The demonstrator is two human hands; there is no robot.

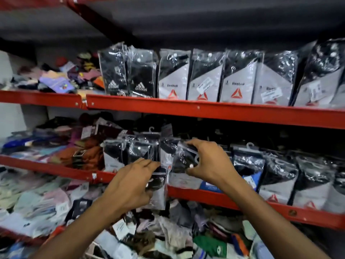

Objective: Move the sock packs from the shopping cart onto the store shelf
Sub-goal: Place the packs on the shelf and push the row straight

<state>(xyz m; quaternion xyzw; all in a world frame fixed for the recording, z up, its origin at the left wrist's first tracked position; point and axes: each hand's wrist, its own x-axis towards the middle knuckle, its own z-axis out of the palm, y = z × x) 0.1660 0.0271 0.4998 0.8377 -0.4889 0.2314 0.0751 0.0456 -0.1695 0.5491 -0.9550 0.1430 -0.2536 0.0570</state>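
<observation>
My left hand [130, 184] grips a black-and-grey sock pack [158, 186] in clear plastic, held upright in front of the red edge of the middle shelf [214, 198]. My right hand [207, 161] is shut on another plastic-wrapped black sock pack [182, 159] that stands in the row on that shelf. More packs stand on either side: a pair at the left [128, 152] and several at the right [280, 174]. The shopping cart shows only as a bit of white wire [93, 248] at the bottom, full of loose socks.
The upper shelf [205, 111] carries a full row of upright black and grey sock packs [205, 79]. Heaps of loose coloured socks [56, 79] fill the left parts of the shelves and the lower area [177, 230]. A shelf board hangs close overhead.
</observation>
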